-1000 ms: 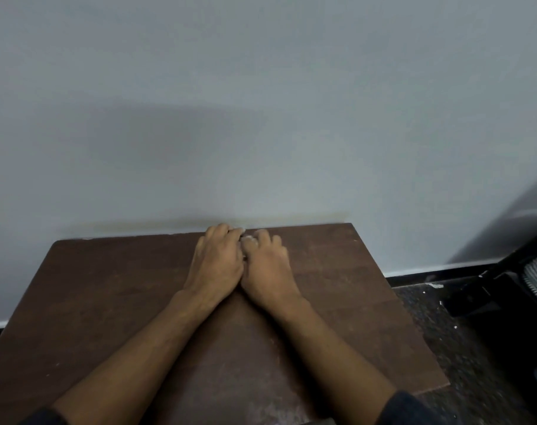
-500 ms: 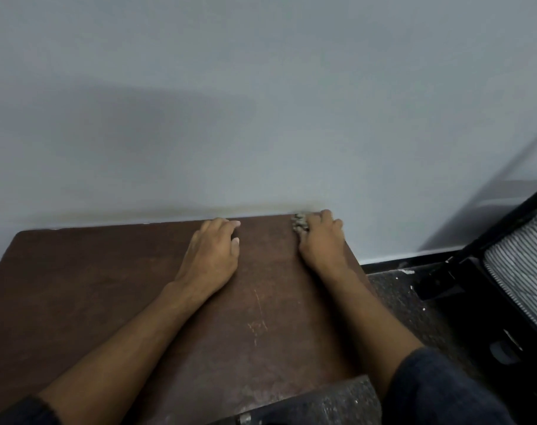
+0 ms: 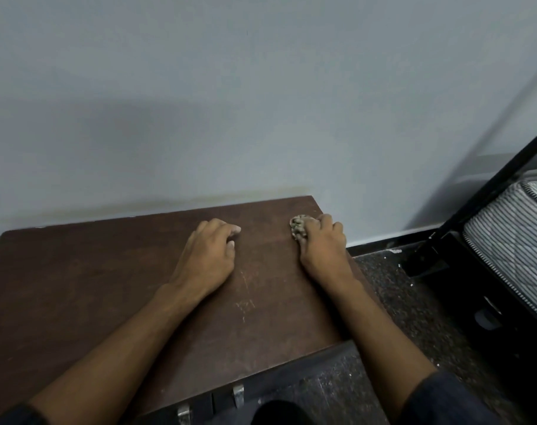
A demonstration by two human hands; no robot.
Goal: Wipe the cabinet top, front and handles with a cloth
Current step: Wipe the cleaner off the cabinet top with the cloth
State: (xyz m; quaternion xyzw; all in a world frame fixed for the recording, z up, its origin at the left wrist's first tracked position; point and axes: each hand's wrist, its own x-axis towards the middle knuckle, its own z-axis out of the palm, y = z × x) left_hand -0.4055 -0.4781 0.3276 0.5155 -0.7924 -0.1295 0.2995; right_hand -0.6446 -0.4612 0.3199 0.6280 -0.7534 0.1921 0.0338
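Wiping the cabinet top point(image 3: 138, 286), the right hand point(image 3: 321, 243) keeps a clenched grip on the wadded cloth point(image 3: 298, 228) near the back right corner. The left hand point(image 3: 209, 256) lies loose, grasping nothing. Best press flat and sweep overlapping strokes toward the front edge, where the handles point(image 3: 238, 394) wait.

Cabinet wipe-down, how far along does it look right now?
Early. In hand: the right hand presses a balled cloth at the far right corner of the cabinet top, while the left hand rests flat mid-top. Pale scuffs show near the middle. The handles at the front edge look untouched; the front is hidden.
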